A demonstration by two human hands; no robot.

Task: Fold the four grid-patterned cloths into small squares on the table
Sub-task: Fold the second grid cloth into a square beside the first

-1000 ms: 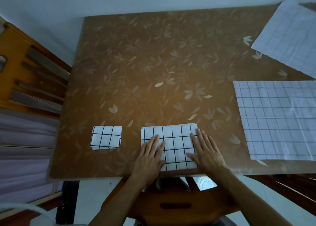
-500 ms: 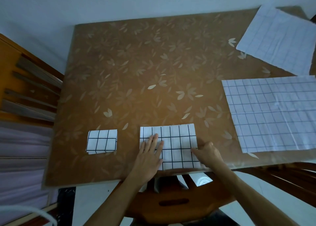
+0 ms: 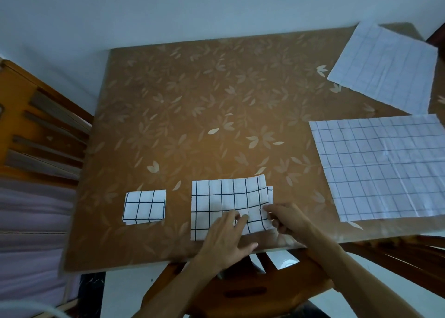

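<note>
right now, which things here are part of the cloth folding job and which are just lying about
Part of the job:
- folded square
- half-folded cloth, pressed by the left hand, edge pinched by the right hand
- flat cloth at right
- far cloth in the corner
- table

Just about:
- slatted wooden frame at left
- wooden chair at the near edge

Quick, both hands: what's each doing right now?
Left hand: open, pressing flat on the half-folded grid cloth.
Right hand: pinching that cloth's right edge.

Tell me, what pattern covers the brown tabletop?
Pale leaf and flower shapes scattered over the tabletop, seen best in the head view.
</note>
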